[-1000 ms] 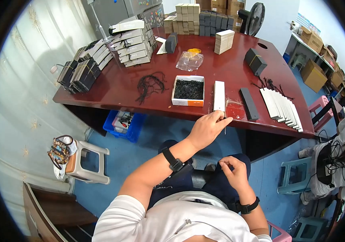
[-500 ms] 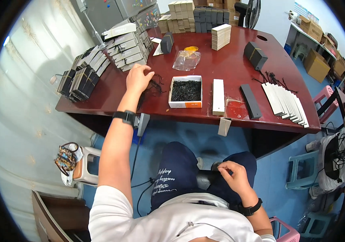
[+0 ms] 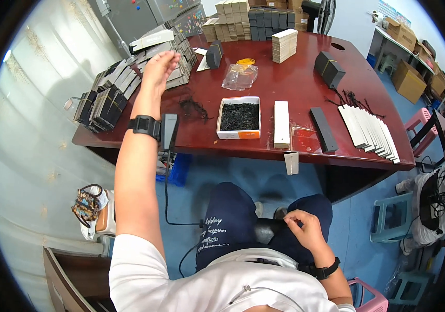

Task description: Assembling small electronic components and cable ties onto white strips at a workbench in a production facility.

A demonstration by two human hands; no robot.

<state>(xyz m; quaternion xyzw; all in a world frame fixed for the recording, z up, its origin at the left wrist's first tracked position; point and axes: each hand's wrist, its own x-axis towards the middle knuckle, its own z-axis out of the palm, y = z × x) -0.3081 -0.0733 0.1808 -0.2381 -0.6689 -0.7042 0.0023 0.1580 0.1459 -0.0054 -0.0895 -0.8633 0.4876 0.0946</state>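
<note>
My left hand (image 3: 161, 66) reaches up over the left side of the table, in front of the stacked bundles of pale and grey strips (image 3: 181, 78). Its fingers are bent together, and anything between them is too small to make out. Low over my lap, my right hand (image 3: 305, 229) has its thumb and fingers drawn into a pinch; whatever it may hold does not show clearly. Loose black cords (image 3: 195, 108) lie on the table nearer me than the left hand. Beside them stands an open white box (image 3: 222, 132) filled with small black strands.
The dark red table (image 3: 170, 140) also bears a white block (image 3: 281, 125), a dark grey strip (image 3: 324, 130), fanned white strips (image 3: 365, 130) with black cords, and a clear plastic bag (image 3: 239, 78). Banded dark bundles (image 3: 105, 109) sit at the left edge. A stool with a patterned bag (image 3: 86, 204) stands left.
My left hand has moved away from me and slightly left, from above the loose cords to the stacked bundles. Its fingers have drawn closer together. My right hand has barely moved.
</note>
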